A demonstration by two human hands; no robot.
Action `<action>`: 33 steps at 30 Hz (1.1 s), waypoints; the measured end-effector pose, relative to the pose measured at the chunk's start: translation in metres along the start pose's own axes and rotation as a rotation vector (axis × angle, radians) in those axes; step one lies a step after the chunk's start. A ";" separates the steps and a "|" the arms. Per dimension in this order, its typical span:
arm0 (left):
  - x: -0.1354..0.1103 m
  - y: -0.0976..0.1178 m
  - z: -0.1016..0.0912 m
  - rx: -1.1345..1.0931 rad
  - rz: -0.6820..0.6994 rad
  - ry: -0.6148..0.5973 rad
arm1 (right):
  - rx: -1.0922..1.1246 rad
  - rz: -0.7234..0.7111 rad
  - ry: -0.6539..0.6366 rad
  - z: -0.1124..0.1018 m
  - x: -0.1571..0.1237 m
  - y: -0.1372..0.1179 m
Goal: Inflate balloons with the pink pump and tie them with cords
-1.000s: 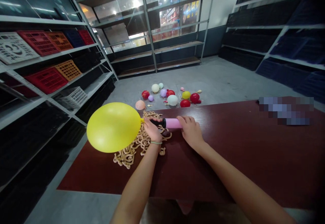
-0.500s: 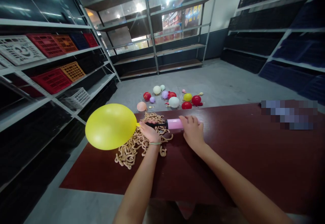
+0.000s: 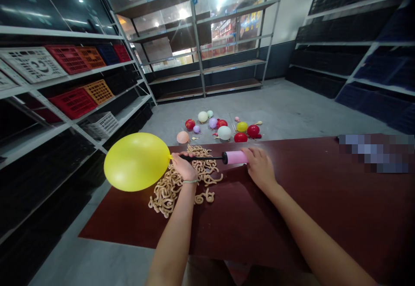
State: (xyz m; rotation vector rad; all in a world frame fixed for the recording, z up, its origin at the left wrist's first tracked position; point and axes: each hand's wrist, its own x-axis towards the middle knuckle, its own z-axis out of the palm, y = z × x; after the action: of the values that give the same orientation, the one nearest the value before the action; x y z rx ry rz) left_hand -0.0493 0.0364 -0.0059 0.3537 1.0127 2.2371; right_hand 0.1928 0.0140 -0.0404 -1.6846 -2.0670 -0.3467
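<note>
Rightward, the right hand (image 3: 260,169) has drawn the pink pump (image 3: 235,157) longer, gripping its barrel; its long axis lies level near the far edge of the tabletop (image 3: 292,217), black rod pointing left into the yellow balloon (image 3: 136,161), pinched at the neck by the left hand (image 3: 184,168).

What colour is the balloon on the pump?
The balloon is yellow, best seen in the head view.

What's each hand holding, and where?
Left hand pinches the yellow balloon by its neck, on the pump nozzle. Right hand holds the pink pump barrel at its right end.
</note>
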 end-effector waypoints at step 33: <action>-0.035 -0.014 0.015 -0.016 -0.032 -0.239 | 0.120 -0.136 -0.037 -0.005 -0.003 -0.018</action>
State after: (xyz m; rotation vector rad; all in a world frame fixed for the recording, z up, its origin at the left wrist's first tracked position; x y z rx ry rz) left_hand -0.0095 0.0282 -0.0055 0.5785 0.8674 2.1129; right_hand 0.1772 0.0051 -0.0357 -1.4953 -2.1897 -0.2313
